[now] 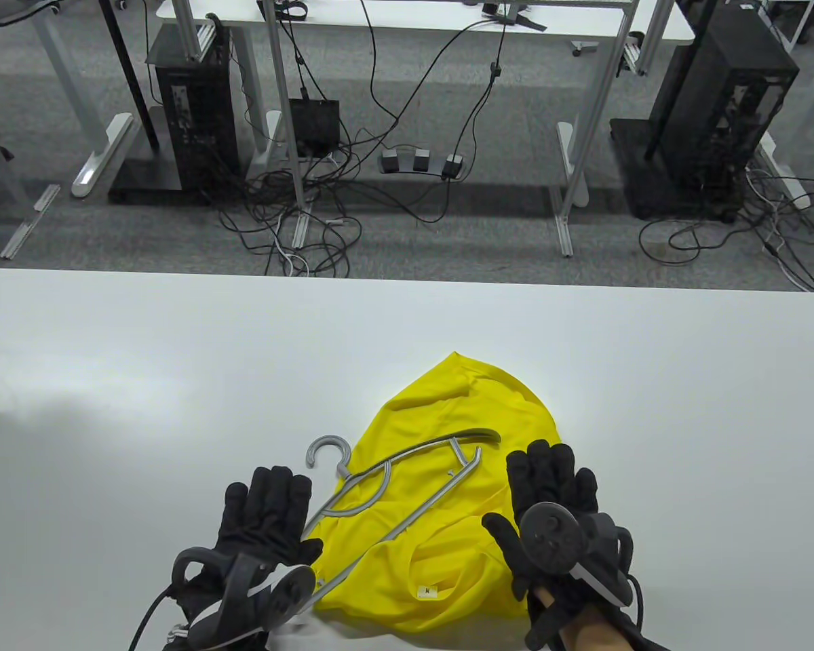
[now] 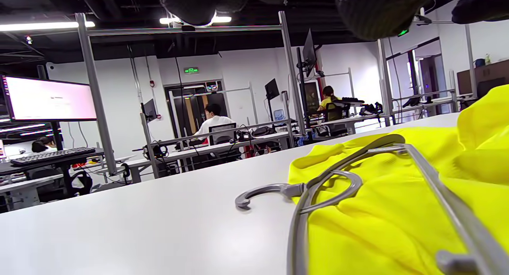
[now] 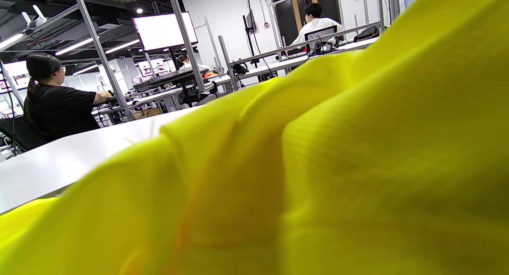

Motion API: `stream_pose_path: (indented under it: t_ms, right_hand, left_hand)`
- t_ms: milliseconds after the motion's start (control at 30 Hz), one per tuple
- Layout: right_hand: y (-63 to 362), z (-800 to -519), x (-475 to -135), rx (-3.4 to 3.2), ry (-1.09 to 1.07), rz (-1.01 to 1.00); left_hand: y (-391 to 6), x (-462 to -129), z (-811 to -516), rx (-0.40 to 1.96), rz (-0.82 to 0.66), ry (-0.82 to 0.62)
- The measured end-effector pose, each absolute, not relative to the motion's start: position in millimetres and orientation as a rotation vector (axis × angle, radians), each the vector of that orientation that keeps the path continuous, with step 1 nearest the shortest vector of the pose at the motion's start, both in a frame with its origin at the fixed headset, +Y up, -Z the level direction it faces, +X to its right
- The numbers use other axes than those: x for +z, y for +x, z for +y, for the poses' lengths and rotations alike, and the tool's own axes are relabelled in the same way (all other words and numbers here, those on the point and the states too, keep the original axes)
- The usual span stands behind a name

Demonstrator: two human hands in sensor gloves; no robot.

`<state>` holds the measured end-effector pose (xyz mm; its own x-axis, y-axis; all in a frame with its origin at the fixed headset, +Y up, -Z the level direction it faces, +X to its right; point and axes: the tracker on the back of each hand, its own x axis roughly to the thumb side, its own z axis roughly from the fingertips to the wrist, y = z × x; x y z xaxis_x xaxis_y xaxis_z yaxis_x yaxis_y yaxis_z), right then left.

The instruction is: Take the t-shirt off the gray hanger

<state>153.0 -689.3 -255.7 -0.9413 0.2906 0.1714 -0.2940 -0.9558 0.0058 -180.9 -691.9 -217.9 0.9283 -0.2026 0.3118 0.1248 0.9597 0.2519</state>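
A crumpled yellow t-shirt (image 1: 448, 542) lies on the white table (image 1: 176, 380) near the front edge. The gray hanger (image 1: 386, 498) lies on top of the shirt, its hook (image 1: 327, 449) off the cloth to the left. My left hand (image 1: 266, 505) lies flat and open on the table just left of the hanger, fingers spread. My right hand (image 1: 549, 488) rests flat and open on the shirt's right side. The left wrist view shows the hanger (image 2: 338, 179) on the shirt (image 2: 397, 219) close up. The right wrist view is filled with yellow cloth (image 3: 318, 167).
The table's far edge (image 1: 407, 279) runs across the middle of the table view. Beyond it lie floor cables, desk legs and computer towers (image 1: 197, 115). People sit at other desks in the wrist views.
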Motion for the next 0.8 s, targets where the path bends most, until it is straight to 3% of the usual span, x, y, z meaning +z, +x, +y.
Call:
stream_pose_path:
  t_ms: [800]
  right_hand:
    - [153.4,-690.2,-256.5,2.827,0.242,-0.017]
  left_hand:
    - [-174.0,-220.7,-697.1,-0.199,-0.329,0.162]
